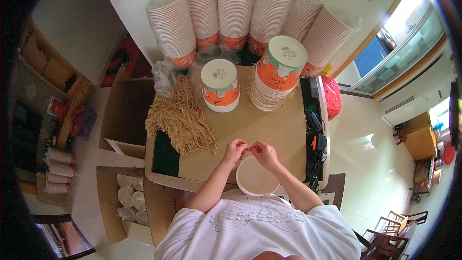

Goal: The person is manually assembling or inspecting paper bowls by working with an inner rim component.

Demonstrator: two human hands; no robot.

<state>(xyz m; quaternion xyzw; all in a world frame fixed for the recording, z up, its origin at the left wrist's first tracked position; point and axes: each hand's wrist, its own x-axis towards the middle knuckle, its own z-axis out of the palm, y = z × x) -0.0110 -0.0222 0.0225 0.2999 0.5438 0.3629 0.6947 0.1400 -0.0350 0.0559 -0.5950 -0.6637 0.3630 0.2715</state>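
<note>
A white paper bucket [258, 177] stands at the table's near edge, right in front of my body, with its open mouth up. Over its far rim my left hand [234, 152] and my right hand [264, 155] meet, fingertips pinched together. Whatever they hold is too small to make out, perhaps a cord end. Left of them lies a heap of tan twisted cords [185, 118]. Beyond stand an upside-down orange and white paper bucket [221, 95] and, to its right, a nested upside-down stack of similar buckets [278, 76], with cord showing around its lower rims.
Tall plastic-wrapped stacks of paper buckets [236, 9] line the wall behind the cardboard-covered table [240, 127]. Black adapters and cables [317, 142] run along the right edge beside a red plastic stool [331, 97]. An open carton of wrapped white buckets [109, 197] sits at the lower left.
</note>
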